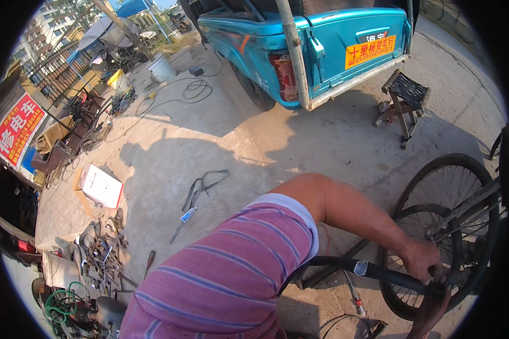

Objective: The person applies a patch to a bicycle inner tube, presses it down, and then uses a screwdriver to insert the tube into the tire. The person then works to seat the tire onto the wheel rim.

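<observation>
At the spoked wheel [430, 232], the left hand [422, 259] grips a black tube [391, 274]; grip of right hand [432, 312] unclear.

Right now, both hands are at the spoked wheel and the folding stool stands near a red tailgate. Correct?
No: the head view shows the tailgate turquoise, not red. The folding stool does stand near it; left hand and right hand are at the spoked wheel.

Large white characters, with smaller lines around them, are borne by a red signboard [19, 129]. Red characters and digits are printed on a yellow sticker [370, 52], by which pale lettering on the teal tailgate [332, 53] is partly covered.
</observation>
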{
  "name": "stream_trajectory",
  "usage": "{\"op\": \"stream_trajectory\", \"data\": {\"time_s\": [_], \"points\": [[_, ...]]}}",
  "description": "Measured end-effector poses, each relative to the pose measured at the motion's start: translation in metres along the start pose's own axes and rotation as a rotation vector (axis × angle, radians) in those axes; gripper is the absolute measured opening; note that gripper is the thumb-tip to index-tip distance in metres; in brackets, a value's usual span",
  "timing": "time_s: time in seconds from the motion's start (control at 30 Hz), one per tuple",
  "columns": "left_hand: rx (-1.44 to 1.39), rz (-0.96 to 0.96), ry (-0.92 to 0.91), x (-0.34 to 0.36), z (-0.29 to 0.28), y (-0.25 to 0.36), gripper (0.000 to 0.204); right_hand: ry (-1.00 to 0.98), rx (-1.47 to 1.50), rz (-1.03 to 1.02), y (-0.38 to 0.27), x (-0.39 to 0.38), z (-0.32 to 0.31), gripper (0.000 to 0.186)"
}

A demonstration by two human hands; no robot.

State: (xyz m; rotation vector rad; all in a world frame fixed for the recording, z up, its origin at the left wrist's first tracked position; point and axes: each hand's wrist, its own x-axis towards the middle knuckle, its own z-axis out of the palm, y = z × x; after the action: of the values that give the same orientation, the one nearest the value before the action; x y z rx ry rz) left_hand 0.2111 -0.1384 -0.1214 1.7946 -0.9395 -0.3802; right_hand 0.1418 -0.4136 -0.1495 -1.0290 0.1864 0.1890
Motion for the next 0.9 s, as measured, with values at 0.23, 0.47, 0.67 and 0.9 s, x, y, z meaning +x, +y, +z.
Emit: {"op": "stream_trajectory", "data": {"time_s": [0.23,0.47,0.67,0.9], "points": [[0.045,-0.358,0.383,0.022,-0.088,-0.113,0.053,-0.054,0.353,-0.013,-0.041,-0.004,0.038,0.021],[-0.004,-0.51,0.198,0.037,-0.069,-0.132,0.075,-0.007,0.06,0.094,-0.05,-0.02,0.06,0.018],[0.038,-0.498,0.391,0.068,-0.054,-0.177,0.063,-0.023,-0.032,0.081,-0.088,-0.005,0.073,0.017],[0.349,-0.178,0.734,0.131,-0.115,-0.134,0.029,-0.175,0.201,-0.103,-0.113,-0.014,0.071,0.023]]}}
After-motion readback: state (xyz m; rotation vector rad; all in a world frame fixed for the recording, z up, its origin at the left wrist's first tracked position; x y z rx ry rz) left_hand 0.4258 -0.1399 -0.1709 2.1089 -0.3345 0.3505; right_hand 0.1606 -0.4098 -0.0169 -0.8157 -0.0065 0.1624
